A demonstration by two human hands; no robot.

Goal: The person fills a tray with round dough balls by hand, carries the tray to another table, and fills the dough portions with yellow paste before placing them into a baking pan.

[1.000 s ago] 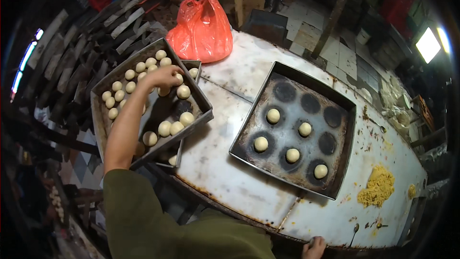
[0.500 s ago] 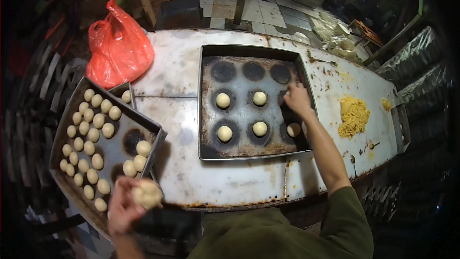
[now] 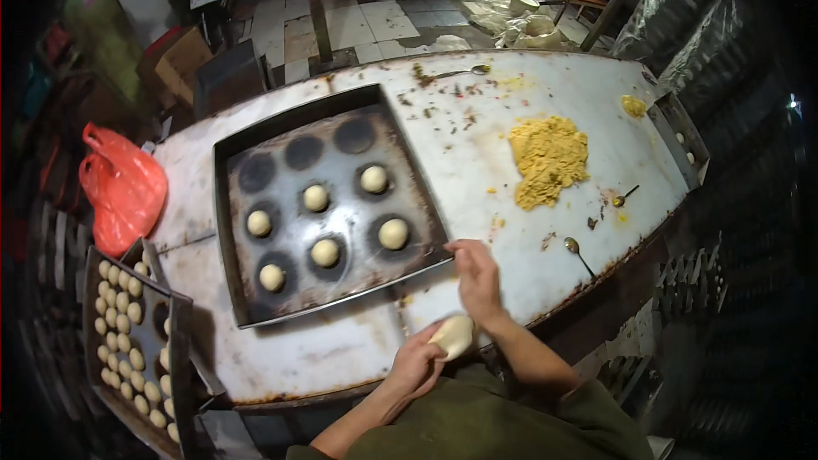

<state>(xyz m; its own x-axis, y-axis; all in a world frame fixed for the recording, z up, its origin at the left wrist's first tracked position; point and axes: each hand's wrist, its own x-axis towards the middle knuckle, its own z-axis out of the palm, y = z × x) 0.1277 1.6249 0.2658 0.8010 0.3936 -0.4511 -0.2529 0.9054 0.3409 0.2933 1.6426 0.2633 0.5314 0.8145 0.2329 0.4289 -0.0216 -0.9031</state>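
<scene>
My left hand [image 3: 415, 365] is closed around a smooth, pale piece of dough [image 3: 455, 336] at the table's front edge, close to my body. Just above it, my right hand [image 3: 479, 283] has its fingers loosely bent and nothing visible in them. Its fingertips are at the near right corner of a square metal tray [image 3: 341, 306]; whether they touch the rim I cannot tell. Inside the tray, several dough balls [image 3: 325, 252] sit on dark round marks in two rows. The far row of marks [image 3: 303, 152] bears no dough.
At left, a deeper metal pan [image 3: 181, 349] holds many dough balls, beside a red plastic bag [image 3: 125, 192]. Yellow crumbly filling [image 3: 550, 160] is heaped on the marble table [image 3: 460, 132]. Spoons [image 3: 579, 256] lie to the right; another metal container [image 3: 679, 138] stands at the right end.
My right hand has let go of a dough ball in the tray and drawn back to its near corner. My left hand brought its dough from the pan to my front. The view has swung right.
</scene>
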